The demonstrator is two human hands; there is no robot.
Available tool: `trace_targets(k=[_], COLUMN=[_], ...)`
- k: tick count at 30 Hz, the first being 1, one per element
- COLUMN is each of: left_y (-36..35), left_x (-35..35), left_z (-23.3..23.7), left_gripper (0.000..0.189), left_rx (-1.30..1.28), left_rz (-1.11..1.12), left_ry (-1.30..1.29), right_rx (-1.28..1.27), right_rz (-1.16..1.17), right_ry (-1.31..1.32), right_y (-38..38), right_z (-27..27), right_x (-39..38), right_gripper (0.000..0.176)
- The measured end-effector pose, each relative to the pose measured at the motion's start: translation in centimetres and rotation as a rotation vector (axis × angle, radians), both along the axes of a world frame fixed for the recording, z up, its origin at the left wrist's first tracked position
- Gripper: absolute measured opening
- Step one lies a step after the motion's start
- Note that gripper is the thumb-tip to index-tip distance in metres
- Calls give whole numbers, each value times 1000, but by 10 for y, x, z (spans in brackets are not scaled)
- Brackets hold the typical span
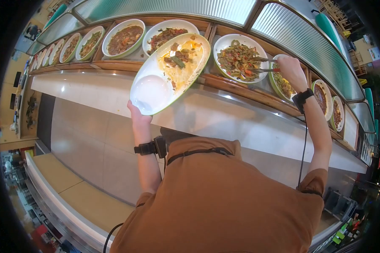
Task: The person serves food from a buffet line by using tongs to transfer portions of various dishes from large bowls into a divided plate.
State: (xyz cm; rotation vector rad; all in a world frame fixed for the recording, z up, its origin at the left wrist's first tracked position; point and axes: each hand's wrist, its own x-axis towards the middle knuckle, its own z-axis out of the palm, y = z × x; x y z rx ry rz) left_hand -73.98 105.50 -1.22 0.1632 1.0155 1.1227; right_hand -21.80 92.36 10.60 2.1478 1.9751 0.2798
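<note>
My left hand [139,114] grips the lower end of an oval serving dish [152,90], white inside with a green outside. It is held tilted in front of the counter, with oily sauce and a few food scraps [179,59] toward its far end. My right hand [290,69] is closed around the handles of metal tongs [264,59]. The tong tips reach into a white bowl of mixed chopped vegetables [240,57]. Beside that bowl, partly behind my right hand, stands another dish with yellow-green food [283,84].
More filled dishes line the wooden-edged counter, among them a brown stew [124,40] and a green vegetable dish [90,44] to the left, and a reddish dish [320,99] to the right. Ribbed glass panels [302,38] rise behind. A white ledge [223,103] runs along the front.
</note>
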Motion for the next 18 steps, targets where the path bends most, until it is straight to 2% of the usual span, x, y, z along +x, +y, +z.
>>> trace_targets(k=[6,9,12,15,18], left_y=[1,0,1,1,-2], left_x=[-1,-1,-2,-3,0], left_z=[-7,-4,-4,-5,1], left_gripper=[50,50,50,50,50], left_rx=[26,8,16,26,19], left_rz=[8,6,-15,-19,-13], left_ry=[6,16,0,-14,-18], right_rx=[-20,87,164,22,20], right_rz=[-41,-20,-11,-86,-70], right_ry=[-69,-57,10,-62,-112], right_y=[-6,-5,-9,-6,-7], right_z=[0,-13,-10,2,-4], right_x=[-3,8,11,7,8], right_gripper=[12,15,11,11,13])
